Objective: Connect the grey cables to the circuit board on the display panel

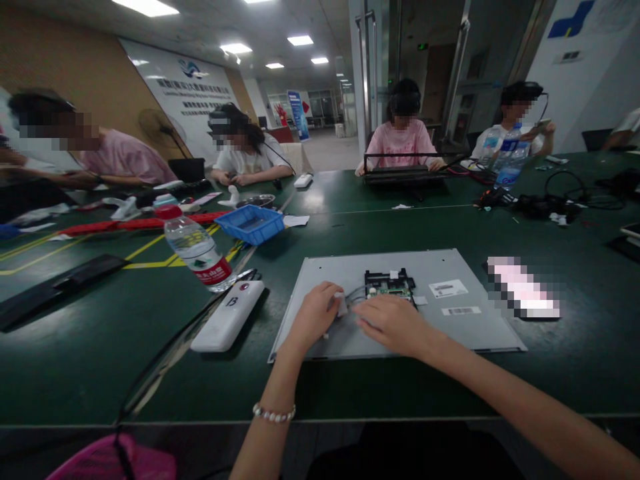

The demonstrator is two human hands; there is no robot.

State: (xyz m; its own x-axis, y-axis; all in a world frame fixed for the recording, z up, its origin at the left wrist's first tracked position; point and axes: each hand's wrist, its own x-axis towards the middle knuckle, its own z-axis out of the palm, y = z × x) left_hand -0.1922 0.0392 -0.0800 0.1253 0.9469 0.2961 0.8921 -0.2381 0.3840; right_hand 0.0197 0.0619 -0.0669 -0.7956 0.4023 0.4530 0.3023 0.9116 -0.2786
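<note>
This place looks like an office. At the upper left there is a big lettered wall sign (187, 93); along the top, ceiling light panels (300, 41); at the upper right, tall glass doors (433, 73). Across the middle, people (403, 141) sit around a long green table (330, 393).

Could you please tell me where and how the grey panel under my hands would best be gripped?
The grey panel is probably best taken by its left edge and right edge, the left hand and right hand coming in from either side. It lies flat with straight edges, while its middle carries an exposed circuit board and cables.
</note>
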